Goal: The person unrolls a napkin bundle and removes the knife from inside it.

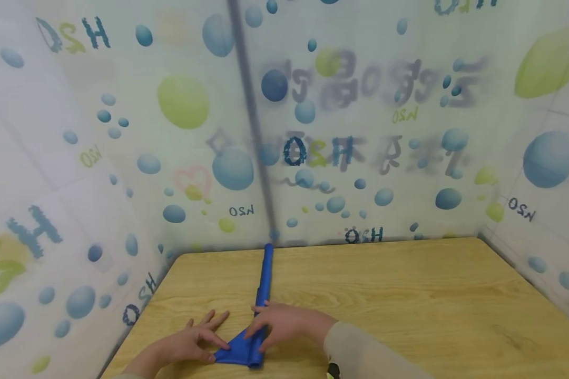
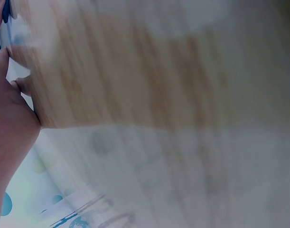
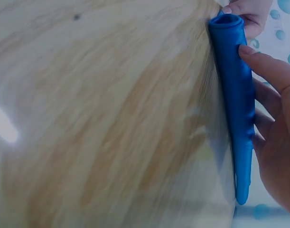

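Observation:
A glossy blue sheet rolled into a long, narrow tube [image 1: 264,281] lies on the wooden table, with a flat triangular flap [image 1: 237,349] spreading left from its near end. My left hand [image 1: 189,341] holds the flap's left corner at thumb and forefinger, its other fingers spread over the table. Across the near part of the tube, my right hand [image 1: 286,325] grips with thumb on one side and fingers on the other. The right wrist view shows the rolled sheet [image 3: 234,90] with a hollow end. Only part of the left hand [image 2: 12,118] appears in the left wrist view.
The wood-grain table [image 1: 384,295] extends to the right of the tube. Behind it and at both sides hang pale curtains [image 1: 360,173] printed with blue and green drops and lettering. The tube's far end lies near the table's back edge.

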`<state>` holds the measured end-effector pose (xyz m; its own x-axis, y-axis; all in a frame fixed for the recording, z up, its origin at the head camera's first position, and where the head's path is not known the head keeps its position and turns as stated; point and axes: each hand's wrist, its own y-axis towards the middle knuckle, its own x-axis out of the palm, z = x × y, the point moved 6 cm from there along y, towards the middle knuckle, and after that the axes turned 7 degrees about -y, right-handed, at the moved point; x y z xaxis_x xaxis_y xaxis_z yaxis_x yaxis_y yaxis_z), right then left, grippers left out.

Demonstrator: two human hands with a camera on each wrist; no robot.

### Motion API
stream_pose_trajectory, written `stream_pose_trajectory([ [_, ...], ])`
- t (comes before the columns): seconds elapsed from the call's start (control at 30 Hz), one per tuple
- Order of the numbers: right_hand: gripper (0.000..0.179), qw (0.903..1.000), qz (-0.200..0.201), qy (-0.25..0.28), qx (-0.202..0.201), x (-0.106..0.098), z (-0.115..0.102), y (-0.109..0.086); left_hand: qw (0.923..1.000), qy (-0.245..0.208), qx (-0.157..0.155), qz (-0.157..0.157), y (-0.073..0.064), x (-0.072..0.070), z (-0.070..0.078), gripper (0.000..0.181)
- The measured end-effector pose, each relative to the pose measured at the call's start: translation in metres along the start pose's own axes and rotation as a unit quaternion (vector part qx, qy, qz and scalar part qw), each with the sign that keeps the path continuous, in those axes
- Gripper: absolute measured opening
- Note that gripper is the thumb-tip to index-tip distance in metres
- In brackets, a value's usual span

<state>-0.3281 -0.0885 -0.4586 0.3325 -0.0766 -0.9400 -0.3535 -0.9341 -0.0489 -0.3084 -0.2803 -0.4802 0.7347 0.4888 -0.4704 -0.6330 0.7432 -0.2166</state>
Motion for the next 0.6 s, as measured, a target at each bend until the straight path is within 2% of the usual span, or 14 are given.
stream_pose_trajectory([
  [0.17,0.038,0.9996,0.002,-0.009,-0.025,0.0,0.002,-0.003,1.0,-0.002,-0.001,0.0,-0.001,0.0,0.0,0.027],
  [0.43,0.032,0.9998,0.004,0.014,-0.011,-0.004,0.003,-0.01,1.0,-0.006,-0.005,0.003,-0.003,0.0,0.001,0.026],
  [0.6,0.033,0.9992,0.025,-0.006,-0.03,-0.005,0.005,-0.015,1.0,0.003,0.0,0.004,-0.002,0.001,0.001,0.027],
])
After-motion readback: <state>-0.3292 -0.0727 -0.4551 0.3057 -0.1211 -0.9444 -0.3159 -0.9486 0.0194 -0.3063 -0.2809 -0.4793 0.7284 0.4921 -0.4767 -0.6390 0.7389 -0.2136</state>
